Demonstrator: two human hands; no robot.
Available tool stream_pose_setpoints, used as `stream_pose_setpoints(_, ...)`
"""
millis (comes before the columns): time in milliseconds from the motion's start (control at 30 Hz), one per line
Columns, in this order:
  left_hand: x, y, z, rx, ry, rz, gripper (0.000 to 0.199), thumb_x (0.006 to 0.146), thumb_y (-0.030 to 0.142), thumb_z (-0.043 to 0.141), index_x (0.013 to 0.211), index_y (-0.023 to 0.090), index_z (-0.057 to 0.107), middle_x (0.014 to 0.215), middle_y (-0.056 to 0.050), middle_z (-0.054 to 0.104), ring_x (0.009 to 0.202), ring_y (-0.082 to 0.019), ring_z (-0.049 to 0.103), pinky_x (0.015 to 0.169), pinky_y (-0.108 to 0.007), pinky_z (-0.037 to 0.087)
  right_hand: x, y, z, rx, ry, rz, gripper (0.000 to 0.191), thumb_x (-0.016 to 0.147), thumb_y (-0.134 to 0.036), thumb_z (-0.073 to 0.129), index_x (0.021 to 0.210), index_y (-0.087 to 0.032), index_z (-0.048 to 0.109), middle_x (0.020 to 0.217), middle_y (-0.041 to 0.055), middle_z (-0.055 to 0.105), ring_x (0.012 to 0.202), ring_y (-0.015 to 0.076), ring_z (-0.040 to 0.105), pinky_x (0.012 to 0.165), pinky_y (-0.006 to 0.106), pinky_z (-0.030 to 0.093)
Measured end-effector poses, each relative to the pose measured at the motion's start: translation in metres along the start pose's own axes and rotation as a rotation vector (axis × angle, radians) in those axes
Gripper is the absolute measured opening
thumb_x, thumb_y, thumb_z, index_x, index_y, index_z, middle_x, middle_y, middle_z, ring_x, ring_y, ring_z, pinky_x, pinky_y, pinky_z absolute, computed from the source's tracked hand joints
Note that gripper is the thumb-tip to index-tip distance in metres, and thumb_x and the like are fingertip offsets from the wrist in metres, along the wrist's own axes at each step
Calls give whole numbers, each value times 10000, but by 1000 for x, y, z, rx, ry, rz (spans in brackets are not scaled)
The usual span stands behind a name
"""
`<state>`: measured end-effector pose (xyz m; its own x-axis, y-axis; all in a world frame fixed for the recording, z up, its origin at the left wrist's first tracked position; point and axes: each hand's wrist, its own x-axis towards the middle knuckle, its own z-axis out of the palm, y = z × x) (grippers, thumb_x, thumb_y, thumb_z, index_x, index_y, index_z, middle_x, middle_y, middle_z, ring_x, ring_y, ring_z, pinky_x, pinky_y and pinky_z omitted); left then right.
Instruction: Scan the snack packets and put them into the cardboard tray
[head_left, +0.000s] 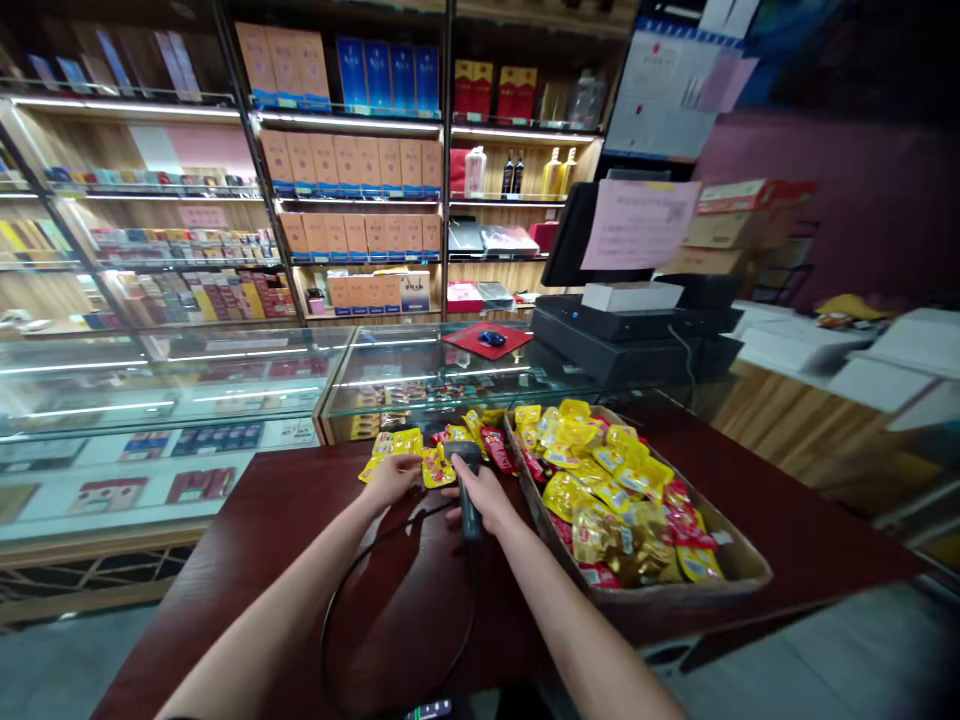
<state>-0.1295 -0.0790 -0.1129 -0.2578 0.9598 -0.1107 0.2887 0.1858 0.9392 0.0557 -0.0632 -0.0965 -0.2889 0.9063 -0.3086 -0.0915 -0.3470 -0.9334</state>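
Left of the carton (754, 577), the right hand (489, 498) is wrapped around a scanner (470, 512) while the left hand (390, 482), half curled, meets yellow packets (437, 468), its grip unclear, apparently a scanning step calling for steady aim at one packet, a monitor (566, 240) standing beyond the carton.

Box (739, 562) of packets (607, 470) on table (262, 520), loose packets (439, 468) left of it, shelves (349, 121) behind.

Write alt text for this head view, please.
A person's right hand holds a corded scanner above a dark red table, left hand beside yellow packets; an open box of more packets stands at right. Stocked shelves line the background.
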Motion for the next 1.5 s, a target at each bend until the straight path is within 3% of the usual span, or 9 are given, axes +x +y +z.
stream_pose_setpoints(233, -10, -24, 30, 174, 64, 186, 425, 774, 66, 530, 1178, 115, 654, 1175, -128, 672, 1084, -217, 625, 963, -307, 445, 16, 14, 14, -39, 44, 23, 482, 745, -555, 654, 1005, -158, 569, 1049, 138, 631, 787, 244, 691, 385, 293, 557)
stream_pose_setpoints(433, -15, -28, 41, 242, 85, 194, 546, 699, 28, 556, 1233, 121, 624, 1247, -139, 625, 1157, -235, 574, 974, -319, 434, 11, 13, 14, -38, 70, 77, 442, 771, -539, 641, 956, -142, 581, 707, 63, 637, 548, 177, 646, 363, 263, 529)
stream_pose_setpoints(567, -36, -22, 40, 321, 95, 294, 515, 640, 88, 639, 1148, 155, 683, 1143, -120, 678, 1086, -260, 606, 971, -350, 425, -13, 2, 12, 56, -1, 110, 384, 803, -499, 633, 919, -137, 578, 709, 54, 635, 506, 145, 621, 356, 251, 523)
stream_pose_setpoints(700, -63, -14, 29, 207, 183, 190, 248, 779, 263, 590, 948, 182, 752, 918, -83, 738, 860, -220, 669, 801, -307, 485, -43, -5, 4, 104, -119, 49, 404, 812, -506, 622, 949, -129, 577, 788, 82, 665, 528, 147, 635, 373, 265, 536)
stream_pose_setpoints(800, -81, -13, 15, -5, 233, 105, 292, 775, 417, 615, 852, 165, 739, 816, -55, 730, 798, -207, 665, 708, -268, 499, -62, -4, -9, 52, -139, 8, 465, 808, -558, 600, 1000, -136, 569, 669, 40, 653, 428, 130, 595, 365, 252, 514)
stream_pose_setpoints(1000, -111, -11, -1, -537, 21, -75, 425, 671, 487, 742, 932, 157, 692, 896, -67, 707, 767, -184, 666, 579, -252, 550, -94, 9, -22, 57, -100, -13, 442, 720, -489, 718, 965, -170, 537, 641, -9, 631, 442, 124, 595, 345, 212, 473)
stream_pose_setpoints(1233, -116, 4, 15, -433, 33, -66, 452, 677, 509, 739, 963, 163, 685, 839, -49, 706, 667, -170, 652, 457, -219, 497, -108, 36, -15, 31, -63, 21, 441, 605, -376, 798, 869, -198, 492, 571, -57, 580, 475, 133, 588, 355, 214, 471)
stream_pose_setpoints(1333, -119, 12, 26, -477, -27, -95, 435, 700, 499, 733, 957, 152, 682, 881, -75, 718, 726, -177, 673, 560, -236, 532, -109, 44, -17, 49, -19, -14, 420, 589, -347, 801, 836, -190, 501, 523, -67, 550, 456, 124, 562, 377, 230, 492)
stream_pose_setpoints(1500, -122, 12, 32, -622, -313, -128, 359, 630, 358, 831, 872, 123, 710, 922, -113, 727, 889, -201, 681, 832, -284, 532, -107, 45, -20, 52, 88, -96, 385, 599, -312, 788, 841, -186, 515, 566, -47, 573, 480, 133, 585, 398, 243, 516)
